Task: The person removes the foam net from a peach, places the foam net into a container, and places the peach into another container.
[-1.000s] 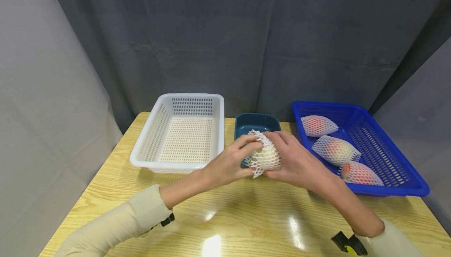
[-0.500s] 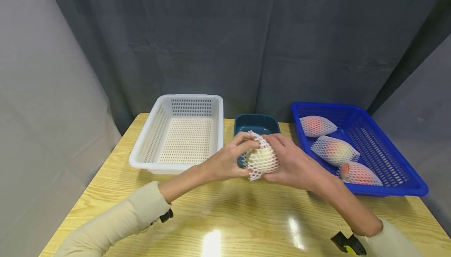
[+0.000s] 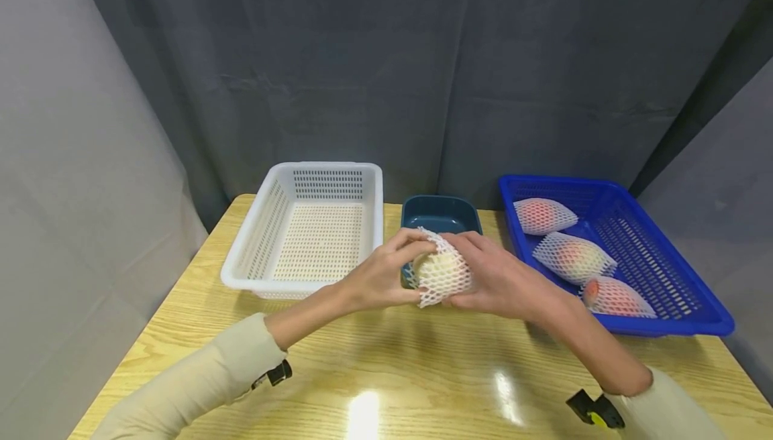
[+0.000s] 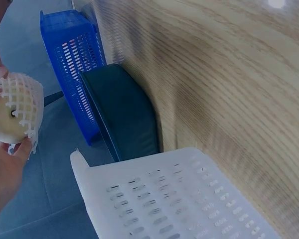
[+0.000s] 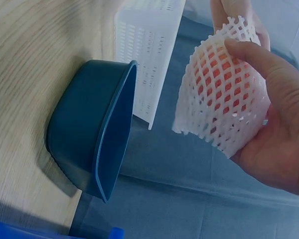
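Fruit (image 4: 9, 124): round, pale yellow, reddish on one side, dark dimple bared | Net (image 5: 234, 132): white foam mesh, around fruit, gaping at dimple end | held mid-air from both sides

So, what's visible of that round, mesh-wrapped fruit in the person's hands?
The round fruit is pale yellow, blushed red-orange, with a dark hollow. A white, foam-like mesh sleeve wraps it, open leftward. The left hand grips the sleeve's rim, the right hand its other side, above the yellow wooden table.
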{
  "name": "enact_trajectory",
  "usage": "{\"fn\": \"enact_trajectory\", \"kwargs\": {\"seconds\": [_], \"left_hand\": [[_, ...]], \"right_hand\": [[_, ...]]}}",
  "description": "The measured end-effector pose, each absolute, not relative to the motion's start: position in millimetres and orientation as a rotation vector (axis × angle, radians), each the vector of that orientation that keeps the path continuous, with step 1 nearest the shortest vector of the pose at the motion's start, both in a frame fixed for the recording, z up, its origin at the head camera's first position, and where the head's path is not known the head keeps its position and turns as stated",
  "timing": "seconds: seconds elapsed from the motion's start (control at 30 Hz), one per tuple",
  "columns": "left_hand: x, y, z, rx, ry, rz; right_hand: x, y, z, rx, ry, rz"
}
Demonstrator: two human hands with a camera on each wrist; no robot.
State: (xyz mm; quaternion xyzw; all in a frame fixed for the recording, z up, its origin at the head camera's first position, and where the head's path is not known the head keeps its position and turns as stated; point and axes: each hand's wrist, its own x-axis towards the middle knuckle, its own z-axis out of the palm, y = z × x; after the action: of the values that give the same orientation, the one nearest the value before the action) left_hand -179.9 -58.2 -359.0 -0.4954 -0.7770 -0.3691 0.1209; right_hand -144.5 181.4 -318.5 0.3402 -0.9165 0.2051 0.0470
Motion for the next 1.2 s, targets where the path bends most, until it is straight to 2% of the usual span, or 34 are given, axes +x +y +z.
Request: {"fn": "enact_trajectory", "kwargs": {"seconds": [0.37, 0.63, 1.2], "left_hand": [[-186.3, -70.4, -359.3, -1.346, -2.183, -1.081], [-188.4, -84.8, -361.6, -1.271, -2.204, -1.088], [-189.6, -104.2, -366.4, -1.194, -2.221, -1.069]], "right_hand": [[-153.3, 190.1, -322.4, 1.077, -2.792, 0.661], [-164.7, 191.5, -324.5, 1.122, -2.68, 0.517], [-188.9, 194.8, -338.9, 0.962, -2.734, 0.514]]}}
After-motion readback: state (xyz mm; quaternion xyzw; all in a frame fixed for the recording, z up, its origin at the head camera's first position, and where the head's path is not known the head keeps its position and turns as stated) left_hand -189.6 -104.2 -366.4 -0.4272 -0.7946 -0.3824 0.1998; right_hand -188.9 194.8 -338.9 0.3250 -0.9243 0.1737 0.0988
